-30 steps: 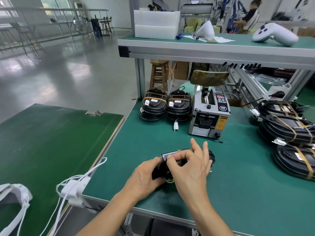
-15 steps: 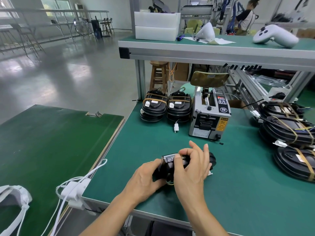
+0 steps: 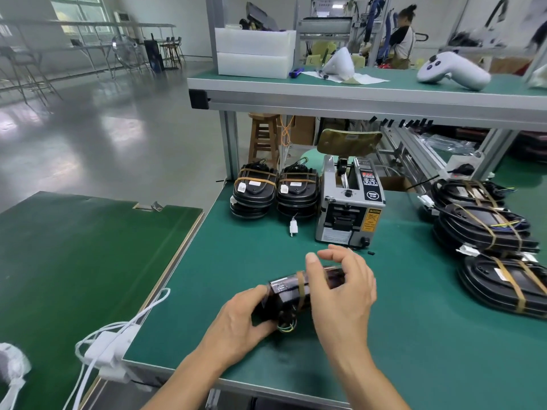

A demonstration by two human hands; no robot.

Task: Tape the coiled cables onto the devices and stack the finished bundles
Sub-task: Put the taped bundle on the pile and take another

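A black device with a coiled cable underneath lies tilted on the green bench in front of me. A brown tape band wraps across it. My left hand grips the device's left end. My right hand arches over its right half, with the thumb lying beside the tape band and the fingers raised off the far side. Two stacks of taped bundles stand at the back of the bench.
A grey tape dispenser stands behind the hands, with a white plug to its left. More taped devices are piled at the right. A shelf runs overhead. White cables lie at the bench's left corner.
The device has been turned so its top with the tape band faces up. My right fingers have lifted off it, leaving the thumb by the tape. My left hand keeps its hold.
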